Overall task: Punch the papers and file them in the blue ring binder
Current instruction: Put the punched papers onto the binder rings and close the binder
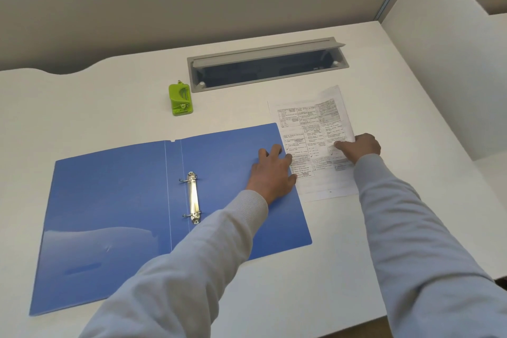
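Two items lie left of my hands: the blue ring binder [109, 200], open and flat on the table [343, 255], and the green hole punch [179, 100] beyond it, untouched. My left hand [274, 170] rests on the binder's right cover, fingers straight and spread, tips touching the left edge of the papers [315, 140]. My right hand [359, 145] bears on their right edge; whether its fingers pinch, I cannot tell. Recommendation: square the sheets between both hands before lifting, so the holes align at the punch.
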